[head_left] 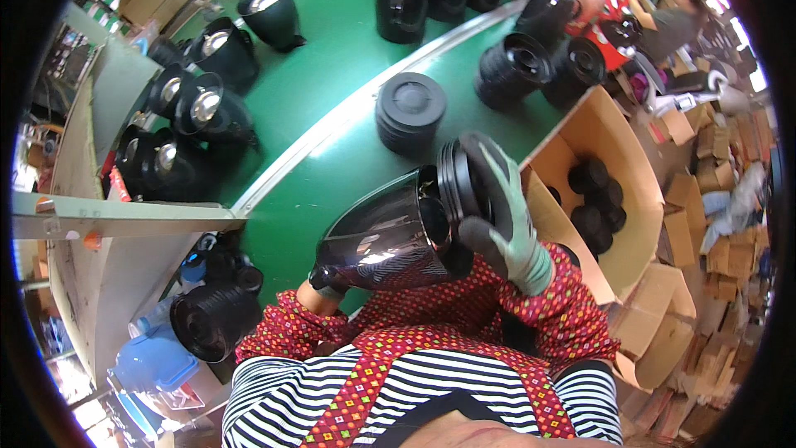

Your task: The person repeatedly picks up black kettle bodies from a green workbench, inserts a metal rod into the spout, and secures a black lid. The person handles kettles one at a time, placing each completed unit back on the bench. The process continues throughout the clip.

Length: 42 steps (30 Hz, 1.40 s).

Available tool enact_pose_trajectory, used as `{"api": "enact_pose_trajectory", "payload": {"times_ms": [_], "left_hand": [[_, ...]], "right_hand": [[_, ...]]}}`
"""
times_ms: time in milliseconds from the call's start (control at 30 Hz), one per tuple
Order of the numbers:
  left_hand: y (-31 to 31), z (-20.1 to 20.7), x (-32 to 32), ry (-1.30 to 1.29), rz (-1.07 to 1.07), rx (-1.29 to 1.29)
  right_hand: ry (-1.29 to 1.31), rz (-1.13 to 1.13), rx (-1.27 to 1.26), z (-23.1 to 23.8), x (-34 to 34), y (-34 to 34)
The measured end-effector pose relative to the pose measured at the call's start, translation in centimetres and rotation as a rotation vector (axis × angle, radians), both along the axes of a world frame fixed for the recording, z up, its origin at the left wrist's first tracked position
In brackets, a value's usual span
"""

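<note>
A glossy black plastic shell [381, 236], tapered like a bucket, is held tilted in front of the wearer's body, its wide mouth facing right. At that mouth is a round, ribbed black plastic piece [452, 187]; whether the two touch is unclear.

The right hand [516, 236], in a mint-green glove with dark-coated fingers, grips the ribbed piece, fingers over the top and thumb below. The left hand [330, 289] is mostly hidden under the shell's narrow end, seemingly supporting it; how its fingers are closed cannot be told.

The shell looks light and stiff, probably slippery and easily scratched; a broad palm beneath the narrow end and a light hold at the rim would suit it. The ribbed piece likely gives better grip around its ridged edge.

Just beyond, a stack of matte black round discs [410, 112] stands on a green tabletop [286, 236]. More glossy black shells [402, 4] line the far side. To the right, an open brown cardboard box [638, 174] holds small black round parts [590, 232].
</note>
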<state>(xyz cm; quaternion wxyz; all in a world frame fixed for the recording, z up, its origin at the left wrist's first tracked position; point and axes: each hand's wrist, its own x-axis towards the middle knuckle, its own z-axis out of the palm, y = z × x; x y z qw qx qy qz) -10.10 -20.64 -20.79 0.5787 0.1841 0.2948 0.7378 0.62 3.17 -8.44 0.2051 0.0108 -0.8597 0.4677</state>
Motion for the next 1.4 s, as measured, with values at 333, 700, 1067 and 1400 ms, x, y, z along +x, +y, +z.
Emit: {"api": "enact_pose_trajectory", "payload": {"times_ms": [333, 700, 1067, 1400], "left_hand": [[6.8, 2.3, 3.9, -0.756, -0.292, 0.088], [6.0, 9.4, 1.7, 1.638, 0.524, 0.172], [8.0, 8.5, 3.1, 1.165, 0.256, -0.050], [9.3, 12.3, 4.2, 1.200, 0.533, -0.112]], "right_hand": [[0.072, -0.046, -0.074, -0.1, 11.1, 0.8], [-0.278, -0.247, -1.005, -0.8, 15.4, 1.7], [0.296, -0.128, -0.726, 0.4, 16.5, 0.9], [0.163, -0.244, -1.136, 2.4, 16.3, 1.7]]}}
